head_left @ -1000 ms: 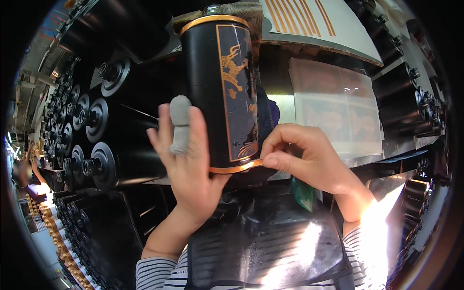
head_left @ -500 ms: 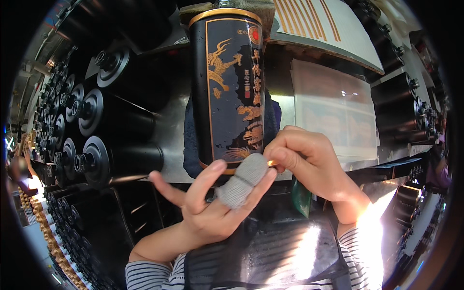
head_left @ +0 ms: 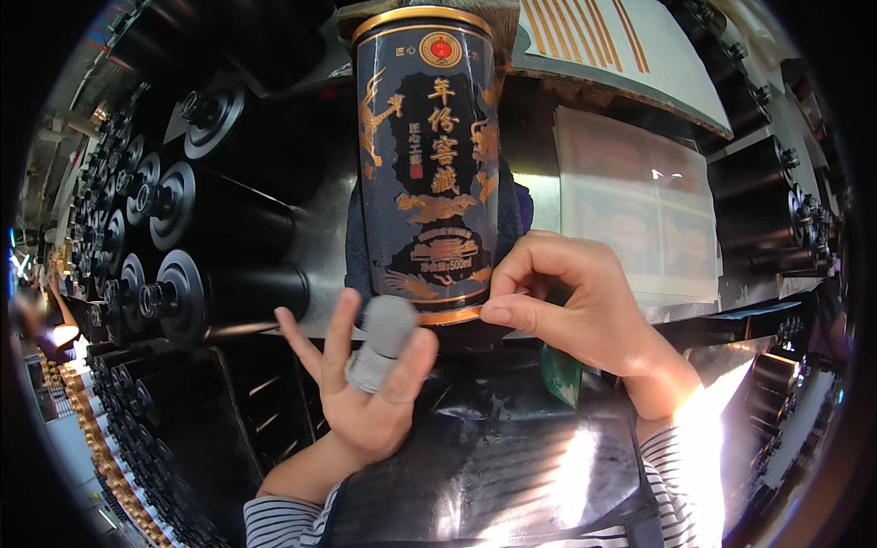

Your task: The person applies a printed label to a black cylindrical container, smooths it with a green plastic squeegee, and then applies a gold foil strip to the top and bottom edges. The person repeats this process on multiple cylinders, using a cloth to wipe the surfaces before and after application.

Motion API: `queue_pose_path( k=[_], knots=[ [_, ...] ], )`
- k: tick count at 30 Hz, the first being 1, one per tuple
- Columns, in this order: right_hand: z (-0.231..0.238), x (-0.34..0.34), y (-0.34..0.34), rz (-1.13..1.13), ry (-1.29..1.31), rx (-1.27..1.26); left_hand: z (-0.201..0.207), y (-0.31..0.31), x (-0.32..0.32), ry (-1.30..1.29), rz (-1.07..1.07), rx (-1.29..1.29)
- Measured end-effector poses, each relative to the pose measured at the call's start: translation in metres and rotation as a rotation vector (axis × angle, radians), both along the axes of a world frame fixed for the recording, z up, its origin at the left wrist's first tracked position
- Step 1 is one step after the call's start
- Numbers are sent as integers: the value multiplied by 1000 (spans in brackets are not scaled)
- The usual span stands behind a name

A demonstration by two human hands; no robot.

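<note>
A black cylindrical bottle (head_left: 384, 219) lies lengthwise before me. It has gold bands at both ends and a dark label with gold dragon figures and a red seal. At its near end, my right hand (head_left: 585, 306) has thumb and bent index finger closed on the right edge, by the near gold band (head_left: 452, 316). From under that hand hangs a flat green piece (head_left: 560, 376); I cannot tell whether the hidden fingers hold it. My left hand (head_left: 365, 406), spread and holding nothing, is just short of the bottle. One finger wears a grey knitted cover (head_left: 384, 338).
Dark cloth (head_left: 516, 205) pads the bottle from below. Several plain black bottles (head_left: 242, 297) lie stacked at left, others (head_left: 758, 219) at right. Translucent label sheets (head_left: 639, 210) rest right of the bottle. Behind them, a white board (head_left: 681, 68) carries several gold strips (head_left: 585, 32).
The bottle has turned about its length, its label's middle shifting left to face up. My left hand has drawn away leftward from the right fingers. My right hand has moved slightly left.
</note>
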State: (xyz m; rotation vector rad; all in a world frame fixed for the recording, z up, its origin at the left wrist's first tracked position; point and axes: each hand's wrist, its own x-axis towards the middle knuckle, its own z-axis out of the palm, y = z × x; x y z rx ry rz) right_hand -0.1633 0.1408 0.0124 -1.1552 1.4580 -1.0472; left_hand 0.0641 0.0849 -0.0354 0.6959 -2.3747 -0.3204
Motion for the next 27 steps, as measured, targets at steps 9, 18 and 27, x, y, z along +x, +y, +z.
queue_pose_path(
  k=[9, 18, 27],
  knots=[
    [-12, -2, 7, -105, -70, -18, 18, -27, -39, -126, 40, -193],
    [-7, 4, 0, -63, -64, -38, -4, -3, 2, 1, -10, 98],
    [-10, -3, 10, -124, -96, -50, 20, -18, -37, -120, -156, -283]
  ],
)
